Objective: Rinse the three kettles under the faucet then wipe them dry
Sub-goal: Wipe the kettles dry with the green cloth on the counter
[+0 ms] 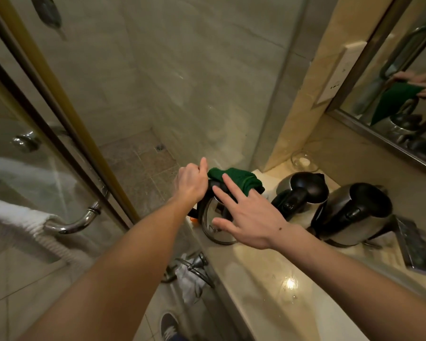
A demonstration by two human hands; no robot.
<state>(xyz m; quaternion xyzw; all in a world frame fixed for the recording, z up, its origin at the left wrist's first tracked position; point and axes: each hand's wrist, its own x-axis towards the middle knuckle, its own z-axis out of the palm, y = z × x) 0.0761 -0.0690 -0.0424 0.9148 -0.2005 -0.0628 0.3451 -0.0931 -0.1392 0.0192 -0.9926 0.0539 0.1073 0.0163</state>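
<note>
Three steel kettles with black lids and handles stand in a row on the marble counter (268,274). The left kettle (213,217) sits at the counter's edge with a green cloth (241,179) draped over its top. My left hand (191,180) grips the cloth's left end on the kettle. My right hand (246,212) lies with spread fingers against the kettle's side and the cloth. The middle kettle (302,193) and the right kettle (354,215) stand untouched to the right.
A glass shower door with a chrome handle (76,223) and a white towel (17,217) is at the left. A mirror (398,94) hangs at the right. A dark tray (414,244) lies right of the kettles. A glass bowl (302,159) sits in the corner.
</note>
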